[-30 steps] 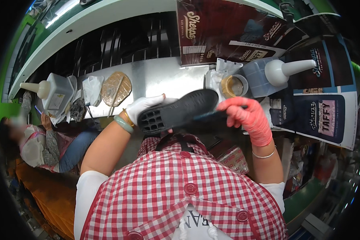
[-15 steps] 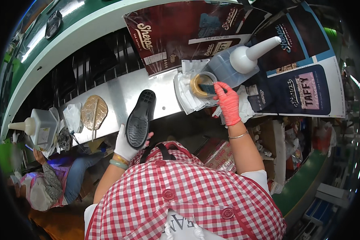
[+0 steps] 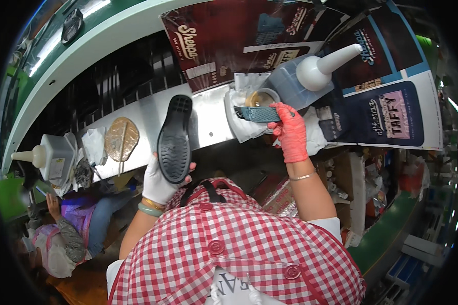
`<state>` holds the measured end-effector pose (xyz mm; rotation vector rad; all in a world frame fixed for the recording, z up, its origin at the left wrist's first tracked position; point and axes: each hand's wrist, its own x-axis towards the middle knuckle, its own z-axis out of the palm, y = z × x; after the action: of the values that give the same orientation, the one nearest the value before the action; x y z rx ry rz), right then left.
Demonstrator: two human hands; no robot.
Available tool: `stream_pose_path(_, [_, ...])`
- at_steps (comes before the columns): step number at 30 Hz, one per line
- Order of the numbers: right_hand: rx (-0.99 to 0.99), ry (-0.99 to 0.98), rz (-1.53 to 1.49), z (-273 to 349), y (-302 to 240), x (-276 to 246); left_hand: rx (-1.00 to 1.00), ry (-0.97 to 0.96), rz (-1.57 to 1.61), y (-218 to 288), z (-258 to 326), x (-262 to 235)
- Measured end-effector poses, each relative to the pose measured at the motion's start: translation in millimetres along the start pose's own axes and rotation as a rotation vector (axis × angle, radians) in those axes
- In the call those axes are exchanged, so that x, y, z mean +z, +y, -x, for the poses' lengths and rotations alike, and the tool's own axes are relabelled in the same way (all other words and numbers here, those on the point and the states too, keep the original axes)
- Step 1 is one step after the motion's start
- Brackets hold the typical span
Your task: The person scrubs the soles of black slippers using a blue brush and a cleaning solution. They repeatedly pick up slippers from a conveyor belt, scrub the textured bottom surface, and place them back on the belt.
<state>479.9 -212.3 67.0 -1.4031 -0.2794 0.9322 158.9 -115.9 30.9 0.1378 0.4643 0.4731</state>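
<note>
A black shoe sole (image 3: 174,145) stands nearly upright in my left hand (image 3: 158,185), its toe end pointing away from me. That hand wears a white glove with bare fingertips, and its fingers are closed round the sole's near end. My right hand (image 3: 291,137), in a red-pink glove, pinches a flat teal brush (image 3: 260,114) by one end. Dark bristles show at the brush's left end. Just beyond the brush sits a small round cup (image 3: 264,96) with amber-coloured contents, resting on white paper or cloth (image 3: 235,114).
A translucent squeeze bottle with a white nozzle (image 3: 313,73) lies behind the cup. Printed cardboard sheets (image 3: 208,46) cover the back. Further left are a stick on a brown round lid (image 3: 121,140) and another bottle (image 3: 56,160). A co-worker (image 3: 66,229) sits at lower left; a green conveyor curves behind.
The brush has come out of the cup and now lies level, pointing left. The sole in my left hand has shifted slightly left and away from me.
</note>
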Motion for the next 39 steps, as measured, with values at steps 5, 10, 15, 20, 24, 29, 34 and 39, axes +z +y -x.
stream_pose_path(5, [-0.029, -0.286, -0.102, 67.0, -31.2, 80.9, 0.045, -0.17, -0.025, 2.2, -3.7, 33.0])
stream_pose_path(10, [-0.082, -0.373, -0.096, 94.8, -40.4, 109.6, 0.106, -0.173, -0.101, -1.4, 1.8, 71.7])
stream_pose_path(15, [-0.097, -0.397, -0.073, 98.3, -43.6, 114.3, 0.121, -0.181, -0.136, -4.2, 6.2, 77.9])
stream_pose_path(20, [-0.137, -0.374, -0.048, 95.1, -40.9, 115.3, 0.084, -0.231, -0.123, -3.8, 4.6, 82.3])
stream_pose_path(24, [-0.169, -0.31, -0.08, 92.1, -39.5, 117.2, 0.102, -0.129, -0.27, -6.3, 4.0, 78.3])
stream_pose_path(29, [-0.221, -0.268, -0.068, 82.8, -49.3, 115.3, 0.022, -0.177, -0.242, -6.3, 5.7, 89.7])
stream_pose_path(34, [-0.3, -0.234, -0.09, 72.3, -60.0, 112.0, -0.021, -0.168, -0.287, -7.7, 9.8, 85.2])
stream_pose_path(39, [-0.299, -0.232, -0.101, 62.7, -70.6, 107.7, -0.092, -0.142, -0.383, -5.9, 12.7, 91.9])
